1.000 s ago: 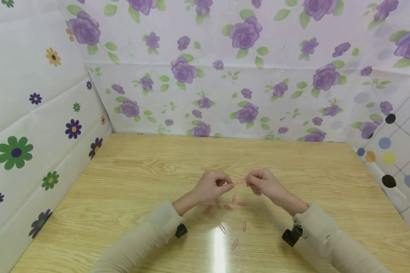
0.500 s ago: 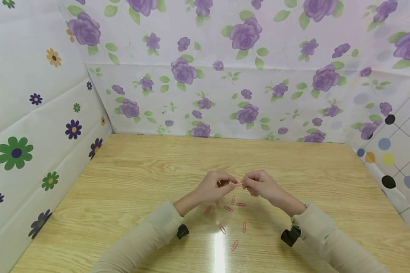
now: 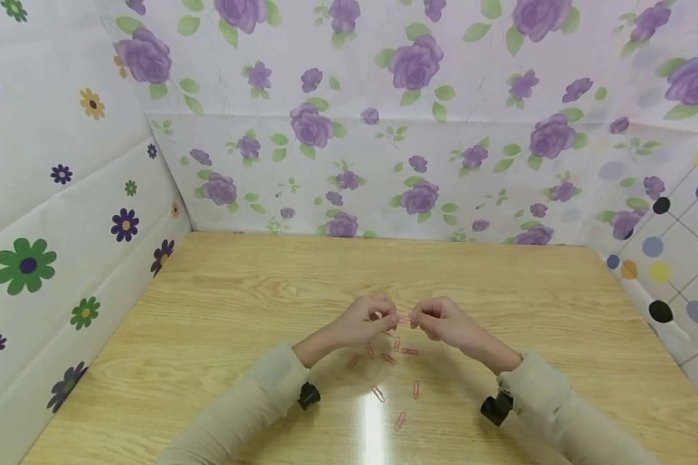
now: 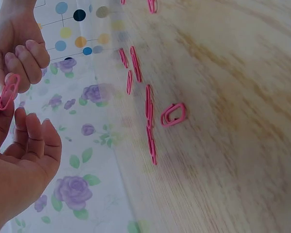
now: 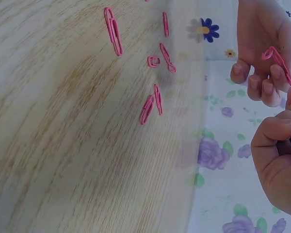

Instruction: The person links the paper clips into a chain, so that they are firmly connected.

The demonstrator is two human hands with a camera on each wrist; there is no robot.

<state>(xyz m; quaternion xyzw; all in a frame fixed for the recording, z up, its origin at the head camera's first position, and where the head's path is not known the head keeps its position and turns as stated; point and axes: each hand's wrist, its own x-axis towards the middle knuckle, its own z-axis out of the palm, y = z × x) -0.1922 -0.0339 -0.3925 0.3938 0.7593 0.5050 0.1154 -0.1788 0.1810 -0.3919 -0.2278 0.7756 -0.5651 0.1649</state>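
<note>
In the head view my left hand (image 3: 357, 321) and right hand (image 3: 450, 325) face each other above the table, fingertips nearly meeting. Pink paper clips (image 3: 404, 318) span the small gap, pinched by the thumb and fingers of both hands. In the left wrist view, overlapping pink wire loops (image 4: 8, 92) sit between the fingertips of the two hands. From the right wrist view, a pink clip (image 5: 280, 63) runs from my right fingertips across the left palm, with a second loop (image 5: 267, 53) at its far end. Fingers partly hide how the clips join.
Several loose pink paper clips lie on the wooden table (image 3: 256, 284), some just below the hands, such as one clip (image 3: 388, 359), others nearer the body, including another clip (image 3: 399, 421). Flowered sheets (image 3: 308, 168) stand along the back and left; a dotted one (image 3: 675, 258) is at right.
The hands first drew closer together, narrowing the pink stretch between them, and now stay close with slight finger shifts. A pink end now shows below my left fingers. The loose clips have not moved.
</note>
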